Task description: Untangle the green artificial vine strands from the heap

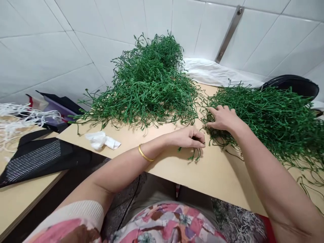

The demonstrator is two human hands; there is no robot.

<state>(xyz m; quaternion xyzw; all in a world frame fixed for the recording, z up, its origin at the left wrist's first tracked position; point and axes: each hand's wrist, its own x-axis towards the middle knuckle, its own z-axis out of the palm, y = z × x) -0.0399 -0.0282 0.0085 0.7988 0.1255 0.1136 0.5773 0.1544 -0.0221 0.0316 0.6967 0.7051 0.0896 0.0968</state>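
My left hand (188, 137) rests low over the table, fingers curled round a few green knotted cords (194, 154) whose ends hang out below. My right hand (222, 117) is at the near left edge of a pile of the same green cords (263, 118), with thumb and forefinger apart and touching loose strands. Beyond my left hand a taller heap of green cords (154, 84) spreads over the table. Thin strands lie between the two heaps.
The pale wooden table (162, 162) backs onto a white tiled wall (162, 20). A crumpled white tissue (102, 140) lies at left. White cords (27, 116) and a black mesh bag (35, 155) cover a side table. White cloth (217, 71) and a black round object (291, 84) sit behind.
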